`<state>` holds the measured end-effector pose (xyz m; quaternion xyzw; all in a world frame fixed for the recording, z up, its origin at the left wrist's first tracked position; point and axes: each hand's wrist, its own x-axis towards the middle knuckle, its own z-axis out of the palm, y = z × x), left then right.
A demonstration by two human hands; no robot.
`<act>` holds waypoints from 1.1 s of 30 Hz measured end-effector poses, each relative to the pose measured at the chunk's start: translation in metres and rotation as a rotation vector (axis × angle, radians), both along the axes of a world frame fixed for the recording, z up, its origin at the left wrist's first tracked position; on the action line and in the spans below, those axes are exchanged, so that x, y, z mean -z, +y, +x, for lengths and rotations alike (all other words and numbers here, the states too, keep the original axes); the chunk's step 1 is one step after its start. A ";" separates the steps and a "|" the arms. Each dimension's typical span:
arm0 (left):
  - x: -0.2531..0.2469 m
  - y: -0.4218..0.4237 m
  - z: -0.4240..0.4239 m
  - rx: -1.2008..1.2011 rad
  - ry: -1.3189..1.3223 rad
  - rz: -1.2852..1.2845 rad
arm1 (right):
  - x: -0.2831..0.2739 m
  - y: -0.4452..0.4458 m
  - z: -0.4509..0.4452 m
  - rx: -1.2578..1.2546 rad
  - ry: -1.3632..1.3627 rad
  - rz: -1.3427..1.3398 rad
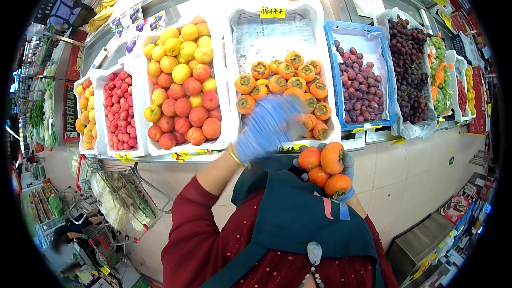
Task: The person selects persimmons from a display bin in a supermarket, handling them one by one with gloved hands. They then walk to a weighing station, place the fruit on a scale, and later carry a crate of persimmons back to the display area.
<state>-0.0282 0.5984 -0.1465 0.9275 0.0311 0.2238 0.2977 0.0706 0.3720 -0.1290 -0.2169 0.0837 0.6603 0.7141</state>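
My left hand (269,126), in a blue glove, is blurred over the near part of a white foam crate (233,68) of orange persimmons (278,84). Its fingers reach towards fruit at the crate's front right, but the blur hides whether they grip any. Close to my chest, my right hand (349,170), also gloved, cradles several persimmons (332,158) just outside the crate's front edge. The crate's back half shows its paper lining (276,40). A yellow handwritten sign (273,12) stands at its far end.
On the left are crates of peaches (180,92) and small red fruit (119,110). A blue crate (335,76) of plums and a crate of dark grapes (408,72) stand to the right. Bananas (106,6) lie far left. A loaded shopping cart (124,196) stands behind on the left.
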 end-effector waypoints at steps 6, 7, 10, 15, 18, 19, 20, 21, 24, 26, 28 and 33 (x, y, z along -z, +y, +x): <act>0.096 0.113 -0.022 -0.429 0.488 -0.031 | -0.001 -0.012 -0.005 0.059 -0.054 -0.152; 0.104 0.118 -0.023 -0.386 0.565 -0.002 | -0.004 -0.012 -0.004 0.057 -0.074 -0.166; 0.100 0.129 -0.013 -0.285 0.786 0.083 | -0.008 -0.012 -0.004 0.051 -0.114 -0.154; 0.105 0.147 -0.002 -0.168 0.792 -0.027 | 0.010 -0.018 -0.012 0.094 -0.035 -0.174; 0.109 0.152 -0.004 -0.176 0.752 -0.011 | 0.012 -0.018 -0.015 0.106 -0.032 -0.157; 0.109 0.155 -0.006 -0.229 0.684 -0.167 | 0.013 -0.018 -0.015 0.110 -0.040 -0.154; 0.108 0.158 -0.009 -0.280 0.611 -0.323 | 0.015 -0.019 -0.014 0.115 -0.050 -0.154; 0.107 0.162 -0.012 -0.329 0.535 -0.479 | 0.016 -0.020 -0.014 0.113 -0.041 -0.149; 0.108 0.174 -0.014 -0.582 0.251 -0.548 | 0.018 -0.021 -0.017 0.105 -0.024 -0.148; 0.107 0.172 -0.011 -0.538 0.290 -0.528 | 0.015 -0.020 -0.018 0.117 -0.030 -0.176; 0.104 0.165 -0.001 -0.450 0.372 -0.452 | 0.009 -0.016 -0.020 0.111 -0.011 -0.179; 0.115 0.136 0.020 -0.402 0.633 -0.151 | 0.004 -0.008 -0.022 0.071 0.034 -0.168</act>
